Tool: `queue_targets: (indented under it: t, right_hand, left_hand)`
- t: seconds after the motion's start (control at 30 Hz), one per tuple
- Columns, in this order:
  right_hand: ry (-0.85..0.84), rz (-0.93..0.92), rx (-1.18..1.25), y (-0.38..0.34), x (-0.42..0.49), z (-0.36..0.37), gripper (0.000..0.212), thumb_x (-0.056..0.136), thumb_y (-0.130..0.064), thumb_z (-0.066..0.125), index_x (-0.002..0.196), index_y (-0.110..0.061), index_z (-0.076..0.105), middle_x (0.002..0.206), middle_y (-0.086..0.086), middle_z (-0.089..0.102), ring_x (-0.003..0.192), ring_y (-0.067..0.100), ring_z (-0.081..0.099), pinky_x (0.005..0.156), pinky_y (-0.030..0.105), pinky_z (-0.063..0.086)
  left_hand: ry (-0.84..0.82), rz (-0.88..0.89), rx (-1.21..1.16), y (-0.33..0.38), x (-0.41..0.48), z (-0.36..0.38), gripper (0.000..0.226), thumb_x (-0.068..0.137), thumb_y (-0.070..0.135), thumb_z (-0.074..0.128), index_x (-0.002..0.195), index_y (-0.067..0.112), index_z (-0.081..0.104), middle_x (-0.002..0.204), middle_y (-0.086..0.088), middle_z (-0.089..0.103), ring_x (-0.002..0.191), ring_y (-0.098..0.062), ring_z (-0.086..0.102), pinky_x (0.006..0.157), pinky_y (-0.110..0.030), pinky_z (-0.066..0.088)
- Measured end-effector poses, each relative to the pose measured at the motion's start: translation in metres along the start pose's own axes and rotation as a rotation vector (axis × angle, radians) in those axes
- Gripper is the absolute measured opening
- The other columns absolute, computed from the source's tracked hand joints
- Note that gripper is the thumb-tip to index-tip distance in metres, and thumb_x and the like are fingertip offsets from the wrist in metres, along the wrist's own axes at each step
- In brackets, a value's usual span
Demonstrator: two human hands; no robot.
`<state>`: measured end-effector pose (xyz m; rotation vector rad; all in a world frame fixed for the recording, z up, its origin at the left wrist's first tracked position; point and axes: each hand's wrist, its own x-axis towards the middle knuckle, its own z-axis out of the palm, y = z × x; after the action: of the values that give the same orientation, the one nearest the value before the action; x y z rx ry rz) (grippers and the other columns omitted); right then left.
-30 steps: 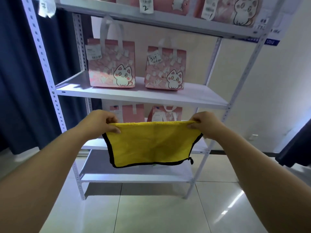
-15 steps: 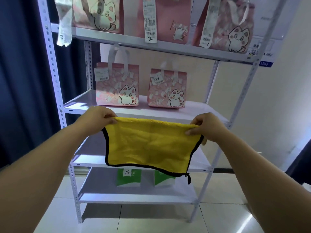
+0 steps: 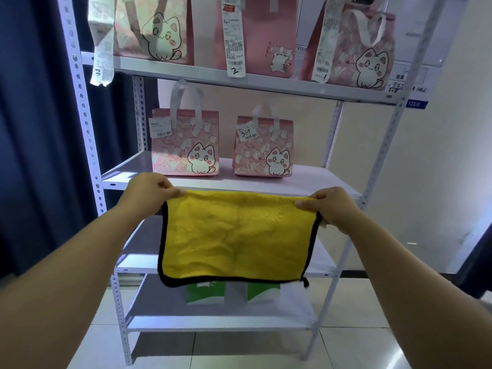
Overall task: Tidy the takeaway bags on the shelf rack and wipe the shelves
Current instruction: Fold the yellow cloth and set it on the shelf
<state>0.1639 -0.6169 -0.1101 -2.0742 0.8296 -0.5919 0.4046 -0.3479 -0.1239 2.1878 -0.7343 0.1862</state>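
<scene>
A yellow cloth (image 3: 237,235) with a black border hangs spread in front of the white shelf rack (image 3: 266,186). My left hand (image 3: 147,190) pinches its top left corner and my right hand (image 3: 330,207) pinches its top right corner. Behind it, two pink cat-print takeaway bags (image 3: 186,145) (image 3: 262,147) stand upright on the middle shelf. Three more pink bags (image 3: 154,27) (image 3: 255,33) (image 3: 354,46) with long receipts sit on the shelf above. Two green and white bags (image 3: 205,292) (image 3: 263,291) show under the cloth on the bottom shelf.
A dark blue curtain (image 3: 34,129) hangs left of the rack. A cream wall (image 3: 439,169) lies behind and to the right. The floor (image 3: 239,350) is pale glossy tile. The shelf level behind the cloth is mostly hidden.
The view has tilted upward, bringing the top shelf's bags into sight. Both hands have kept hold of the cloth and raised it to the level of the middle shelf edge.
</scene>
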Motion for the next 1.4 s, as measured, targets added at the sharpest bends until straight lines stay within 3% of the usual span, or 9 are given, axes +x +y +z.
queue_targets:
  t: [0.2,0.33,0.43,0.57,0.73,0.9,1.13,1.3,1.4]
  right_hand:
    - [0.007,0.146,-0.116,-0.003,-0.003,0.028,0.043,0.077,-0.026,0.076,0.058,-0.012,0.039,0.053,0.008,0.044,0.043,0.018,0.04,0.048,0.025,0.038]
    - [-0.096,0.131,-0.084,-0.006,-0.007,0.052,0.026,0.08,-0.018,0.072,0.068,-0.005,0.053,0.068,0.011,0.053,0.066,0.023,0.053,0.078,0.041,0.054]
    - [-0.134,0.091,0.027,-0.007,-0.01,0.068,0.022,0.076,-0.005,0.072,0.094,0.008,0.067,0.078,0.013,0.061,0.066,0.019,0.059,0.074,0.035,0.057]
    - [-0.217,-0.016,0.027,-0.013,-0.019,0.083,0.015,0.076,-0.002,0.071,0.091,-0.003,0.071,0.08,0.014,0.068,0.067,0.019,0.064,0.07,0.03,0.058]
    - [-0.323,-0.154,0.066,-0.022,-0.03,0.091,0.022,0.078,0.003,0.066,0.079,-0.018,0.07,0.086,0.019,0.071,0.085,0.035,0.068,0.08,0.044,0.057]
    - [-0.395,-0.222,0.041,-0.022,-0.034,0.089,0.019,0.074,0.003,0.069,0.09,-0.008,0.071,0.083,0.018,0.069,0.076,0.027,0.064,0.081,0.044,0.055]
    - [-0.268,-0.38,-0.188,-0.019,-0.037,0.091,0.013,0.082,-0.007,0.063,0.089,-0.017,0.068,0.07,-0.004,0.06,0.065,0.013,0.054,0.063,0.026,0.046]
    - [-0.233,-0.367,-0.192,-0.015,-0.034,0.088,0.029,0.09,0.0,0.044,0.107,-0.01,0.066,0.097,0.002,0.065,0.087,0.016,0.056,0.08,0.03,0.046]
    - [-0.188,-0.355,-0.102,-0.015,-0.031,0.085,0.032,0.091,0.0,0.045,0.115,-0.012,0.063,0.107,0.001,0.063,0.1,0.017,0.055,0.088,0.03,0.045]
  left_hand:
    - [-0.148,-0.042,-0.025,0.013,-0.014,0.022,0.032,0.072,0.044,0.075,0.069,0.013,0.067,0.065,-0.007,0.066,0.053,-0.017,0.062,0.056,-0.028,0.052]
    - [-0.274,-0.025,-0.148,0.03,-0.028,0.042,0.021,0.078,0.032,0.073,0.068,0.015,0.068,0.06,-0.003,0.068,0.05,-0.014,0.066,0.051,-0.022,0.051]
    - [-0.366,-0.045,-0.267,0.044,-0.037,0.056,0.013,0.081,0.021,0.071,0.075,0.011,0.07,0.065,-0.006,0.07,0.054,-0.015,0.068,0.05,-0.019,0.052]
    - [-0.436,-0.065,-0.398,0.057,-0.045,0.068,0.008,0.085,0.011,0.065,0.081,0.006,0.07,0.068,-0.012,0.071,0.058,-0.019,0.07,0.05,-0.019,0.052]
    - [-0.479,-0.059,-0.461,0.066,-0.052,0.074,0.01,0.088,0.007,0.06,0.083,0.005,0.069,0.071,-0.012,0.071,0.062,-0.017,0.071,0.053,-0.021,0.054]
    - [-0.542,-0.123,-0.519,0.07,-0.057,0.07,0.02,0.091,-0.002,0.048,0.095,0.002,0.068,0.084,-0.019,0.071,0.067,-0.021,0.071,0.058,-0.027,0.058]
    - [-0.647,-0.071,-0.468,0.062,-0.057,0.068,0.037,0.088,-0.004,0.044,0.104,0.018,0.07,0.09,0.006,0.074,0.09,-0.01,0.067,0.082,-0.036,0.052]
    - [-0.432,0.093,-0.204,0.039,-0.055,0.072,0.017,0.088,0.016,0.058,0.098,0.029,0.063,0.091,0.014,0.063,0.085,-0.003,0.056,0.064,-0.019,0.042]
    - [-0.401,0.154,-0.033,0.02,-0.055,0.078,0.031,0.076,0.024,0.074,0.102,0.031,0.057,0.096,0.013,0.054,0.091,-0.009,0.054,0.067,-0.021,0.042]
